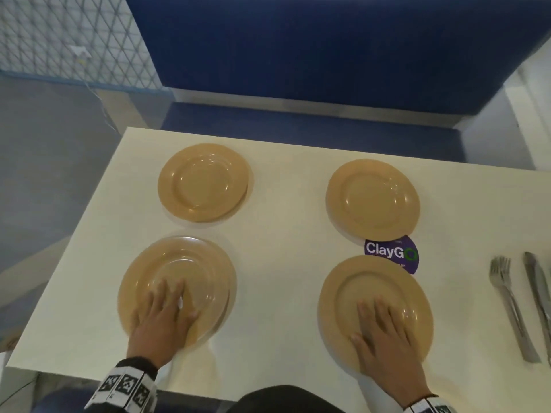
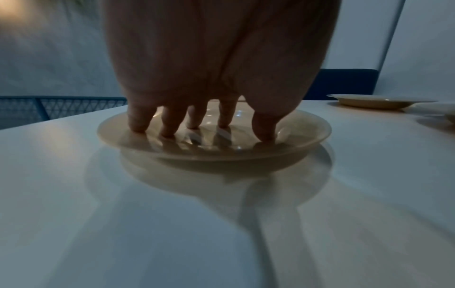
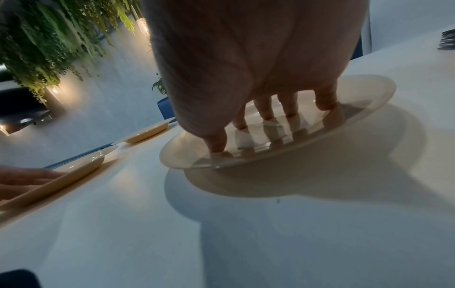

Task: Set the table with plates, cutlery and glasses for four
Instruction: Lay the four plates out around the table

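Several tan plates lie on the white table (image 1: pixel 283 234). My left hand (image 1: pixel 162 315) rests flat with straight fingers on the near left plate (image 1: pixel 205 272); the left wrist view shows its fingertips (image 2: pixel 138 126) pressing into that plate (image 2: pixel 307 134). My right hand (image 1: pixel 381 332) lies flat on the near right plate (image 1: pixel 384 278), fingertips (image 3: pixel 325 105) touching the plate (image 3: pixel 364 91). The far left plate (image 1: pixel 202 181) and the far right plate (image 1: pixel 372 199) sit untouched. Forks (image 1: pixel 507 299) and knives (image 1: pixel 536 290) lie at the table's right edge.
A purple round sticker (image 1: pixel 396 254) marks the table between the two right plates. A blue bench seat (image 1: pixel 298 64) stands behind the table's far edge. The floor drops away on the left. The near edge of the table is close to my body.
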`<move>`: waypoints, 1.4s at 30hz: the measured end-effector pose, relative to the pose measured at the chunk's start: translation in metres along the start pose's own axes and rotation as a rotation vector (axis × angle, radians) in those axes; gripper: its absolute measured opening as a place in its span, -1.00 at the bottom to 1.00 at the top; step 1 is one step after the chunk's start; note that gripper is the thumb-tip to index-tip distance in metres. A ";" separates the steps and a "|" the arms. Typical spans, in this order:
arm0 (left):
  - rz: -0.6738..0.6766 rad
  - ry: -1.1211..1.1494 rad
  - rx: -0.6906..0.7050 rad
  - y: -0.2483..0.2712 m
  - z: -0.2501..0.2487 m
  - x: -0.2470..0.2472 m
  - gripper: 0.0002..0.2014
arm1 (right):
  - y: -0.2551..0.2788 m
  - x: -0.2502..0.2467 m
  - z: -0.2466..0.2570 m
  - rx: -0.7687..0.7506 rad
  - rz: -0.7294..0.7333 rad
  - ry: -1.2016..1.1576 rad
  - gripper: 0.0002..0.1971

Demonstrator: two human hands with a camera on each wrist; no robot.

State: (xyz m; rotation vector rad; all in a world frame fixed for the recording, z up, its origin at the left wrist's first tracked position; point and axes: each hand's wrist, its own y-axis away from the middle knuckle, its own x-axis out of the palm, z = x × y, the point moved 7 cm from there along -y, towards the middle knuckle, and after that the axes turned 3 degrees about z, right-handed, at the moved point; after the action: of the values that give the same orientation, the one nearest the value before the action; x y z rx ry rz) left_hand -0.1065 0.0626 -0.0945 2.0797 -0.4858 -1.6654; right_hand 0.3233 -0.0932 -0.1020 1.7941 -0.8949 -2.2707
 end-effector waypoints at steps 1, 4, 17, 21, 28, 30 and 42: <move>-0.001 -0.015 0.010 0.003 0.000 0.002 -0.28 | 0.002 -0.001 0.001 0.007 -0.008 -0.006 -0.29; -0.002 -0.024 0.029 0.007 0.001 0.004 -0.28 | 0.006 -0.003 0.002 0.027 -0.025 -0.010 -0.28; -0.019 -0.031 0.044 0.004 0.002 0.000 -0.32 | 0.018 0.006 0.003 0.069 0.007 -0.052 -0.25; 0.029 0.001 0.041 0.008 -0.002 -0.010 -0.33 | 0.007 -0.015 0.002 0.018 -0.047 -0.098 -0.39; -0.070 0.138 0.176 0.001 -0.034 -0.065 -0.63 | -0.017 -0.082 -0.039 0.349 -0.151 -0.269 -0.34; -0.054 0.134 0.297 0.000 -0.073 -0.067 -0.68 | -0.023 -0.067 -0.066 0.433 -0.028 -0.301 -0.21; 0.341 0.659 0.279 -0.086 -0.324 -0.006 -0.34 | -0.122 -0.147 -0.093 0.394 -0.130 -0.826 -0.34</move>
State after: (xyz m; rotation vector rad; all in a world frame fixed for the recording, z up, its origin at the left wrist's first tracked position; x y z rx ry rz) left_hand 0.2086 0.1746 -0.0749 2.4059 -0.8130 -0.6896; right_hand 0.4846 0.0357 -0.0504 0.9609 -1.4467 -3.1519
